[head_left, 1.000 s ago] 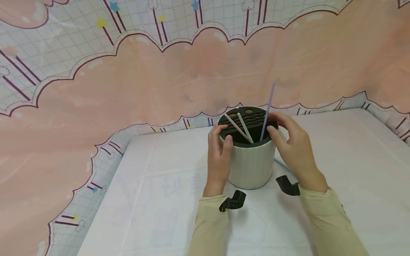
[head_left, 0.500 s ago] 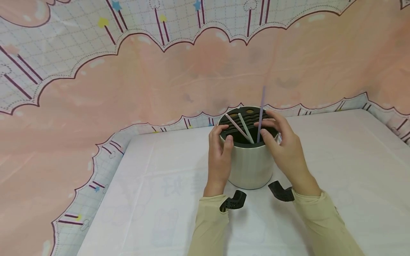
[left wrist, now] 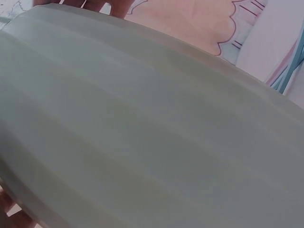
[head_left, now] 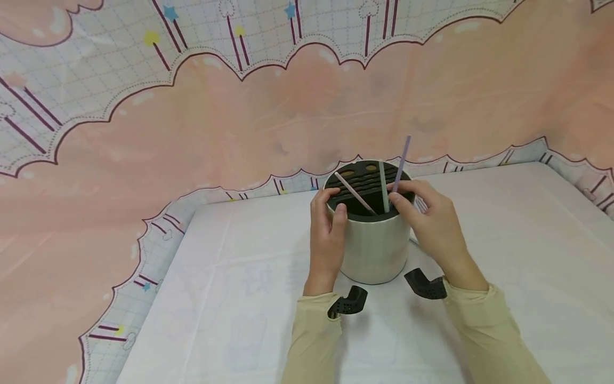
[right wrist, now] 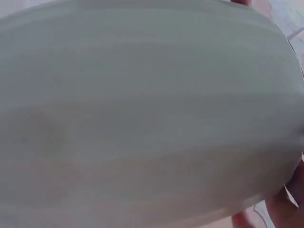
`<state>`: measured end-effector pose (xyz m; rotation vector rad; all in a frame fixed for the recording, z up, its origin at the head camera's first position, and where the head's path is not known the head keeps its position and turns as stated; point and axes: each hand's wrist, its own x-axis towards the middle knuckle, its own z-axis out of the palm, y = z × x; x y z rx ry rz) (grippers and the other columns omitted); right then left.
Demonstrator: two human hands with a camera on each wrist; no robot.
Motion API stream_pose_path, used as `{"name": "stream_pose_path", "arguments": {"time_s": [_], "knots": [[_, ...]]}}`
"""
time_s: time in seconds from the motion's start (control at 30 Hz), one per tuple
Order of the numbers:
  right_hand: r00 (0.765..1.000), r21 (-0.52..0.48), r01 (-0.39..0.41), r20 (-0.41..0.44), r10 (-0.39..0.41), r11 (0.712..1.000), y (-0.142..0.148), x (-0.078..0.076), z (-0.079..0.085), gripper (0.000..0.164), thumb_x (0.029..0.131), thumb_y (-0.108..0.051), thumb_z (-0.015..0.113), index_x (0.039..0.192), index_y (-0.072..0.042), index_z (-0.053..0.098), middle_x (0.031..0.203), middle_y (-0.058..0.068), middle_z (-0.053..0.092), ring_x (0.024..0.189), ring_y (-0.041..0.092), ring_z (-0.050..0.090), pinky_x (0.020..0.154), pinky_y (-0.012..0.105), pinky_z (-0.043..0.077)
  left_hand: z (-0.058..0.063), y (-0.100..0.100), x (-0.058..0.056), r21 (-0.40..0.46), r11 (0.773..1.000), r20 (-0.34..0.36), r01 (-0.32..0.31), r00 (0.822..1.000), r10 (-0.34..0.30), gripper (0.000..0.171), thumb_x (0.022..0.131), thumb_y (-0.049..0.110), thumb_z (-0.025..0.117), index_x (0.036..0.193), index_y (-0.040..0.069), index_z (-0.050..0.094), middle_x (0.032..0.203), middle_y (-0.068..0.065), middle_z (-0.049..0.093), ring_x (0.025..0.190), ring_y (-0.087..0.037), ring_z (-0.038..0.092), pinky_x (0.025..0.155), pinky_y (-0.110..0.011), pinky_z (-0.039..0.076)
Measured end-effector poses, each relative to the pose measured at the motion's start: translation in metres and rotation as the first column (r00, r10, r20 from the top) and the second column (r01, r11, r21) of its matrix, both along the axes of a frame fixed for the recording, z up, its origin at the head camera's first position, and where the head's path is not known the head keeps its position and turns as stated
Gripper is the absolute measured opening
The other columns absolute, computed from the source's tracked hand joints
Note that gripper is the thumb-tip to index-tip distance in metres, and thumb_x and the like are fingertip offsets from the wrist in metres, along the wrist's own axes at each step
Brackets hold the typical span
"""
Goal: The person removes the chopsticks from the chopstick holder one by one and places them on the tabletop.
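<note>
A cream, ribbed round pen holder (head_left: 376,248) with a black slotted insert (head_left: 369,184) stands upright on the white table (head_left: 216,293). My left hand (head_left: 328,240) grips its left rim, thumb at the front and fingers over the edge. Three thin sticks stand in the front compartment: a pink stick (head_left: 352,189) leaning left, a green stick (head_left: 384,184) nearly upright, and a purple stick (head_left: 404,154) leaning right. My right hand (head_left: 434,226), at the right rim, pinches the purple stick between thumb and fingers. Both wrist views are mostly filled by the holder's wall.
Behind the holder's right side lies something thin and pale (head_left: 416,242), mostly hidden by the hand. In the left wrist view, a blue strip (left wrist: 287,71) shows beyond the holder. A patterned peach backdrop (head_left: 216,133) rises behind the table.
The purple stick swung left, then back right, and its tip sits a little lower. The green stick shifted right to nearly upright. My right hand moved slightly left overall; the left hand stayed put.
</note>
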<state>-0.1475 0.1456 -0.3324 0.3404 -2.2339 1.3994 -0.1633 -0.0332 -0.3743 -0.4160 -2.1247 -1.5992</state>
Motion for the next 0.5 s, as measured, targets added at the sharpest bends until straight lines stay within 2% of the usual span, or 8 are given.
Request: {"name": "stream_pose_path", "arguments": {"time_s": [0.07, 0.13, 0.27, 0.4, 0.5], "knots": [[0.999, -0.061, 0.027, -0.019, -0.028, 0.998, 0.000, 0.001, 0.004, 0.020, 0.086, -0.024, 0.059, 0.103, -0.014, 0.064, 0.101, -0.004, 0.062, 0.103, 0.006, 0.051, 0.086, 0.025, 0.038, 0.001, -0.001, 0.000, 0.004, 1.000, 0.013, 0.003, 1.000, -0.003, 0.038, 0.091, 0.044, 0.037, 0.125, 0.026, 0.040, 0.139, 0.010, 0.026, 0.129, -0.007, 0.021, 0.102, -0.037, 0.025], [0.997, -0.130, 0.042, -0.054, -0.049, 0.991, -0.002, 0.006, 0.011, 0.019, 0.086, -0.018, 0.059, 0.101, -0.007, 0.063, 0.098, 0.003, 0.063, 0.100, 0.007, 0.053, 0.085, 0.023, 0.038, 0.001, -0.001, 0.000, 0.006, 1.000, 0.028, 0.006, 1.000, -0.007, 0.038, 0.091, 0.045, 0.037, 0.125, 0.027, 0.040, 0.140, 0.010, 0.025, 0.130, -0.007, 0.020, 0.102, -0.039, 0.024], [0.988, -0.224, 0.037, -0.135, -0.069, 0.974, -0.006, 0.015, 0.024, 0.018, 0.086, -0.008, 0.057, 0.097, 0.005, 0.060, 0.097, 0.009, 0.062, 0.094, 0.009, 0.056, 0.084, 0.020, 0.041, 0.002, -0.001, 0.000, 0.004, 1.000, 0.058, 0.009, 0.998, -0.010, 0.038, 0.091, 0.046, 0.037, 0.125, 0.029, 0.039, 0.142, 0.009, 0.022, 0.131, -0.008, 0.017, 0.102, -0.042, 0.023], [0.974, -0.290, 0.024, -0.210, -0.088, 0.957, -0.004, 0.014, 0.024, 0.017, 0.085, -0.004, 0.056, 0.098, 0.007, 0.060, 0.097, 0.010, 0.062, 0.089, 0.014, 0.059, 0.084, 0.023, 0.044, 0.003, 0.000, 0.000, -0.001, 1.000, 0.069, 0.005, 0.998, -0.005, 0.038, 0.091, 0.047, 0.036, 0.125, 0.030, 0.039, 0.142, 0.010, 0.021, 0.131, -0.008, 0.017, 0.102, -0.043, 0.023], [0.961, -0.382, -0.031, -0.264, -0.077, 0.924, 0.000, 0.012, 0.023, 0.018, 0.084, 0.000, 0.057, 0.100, 0.009, 0.059, 0.095, 0.014, 0.062, 0.083, 0.018, 0.059, 0.081, 0.024, 0.045, 0.003, -0.001, 0.000, -0.003, 1.000, 0.071, 0.001, 0.997, -0.001, 0.038, 0.091, 0.047, 0.036, 0.125, 0.031, 0.039, 0.142, 0.011, 0.021, 0.131, -0.008, 0.017, 0.101, -0.043, 0.024]]}}
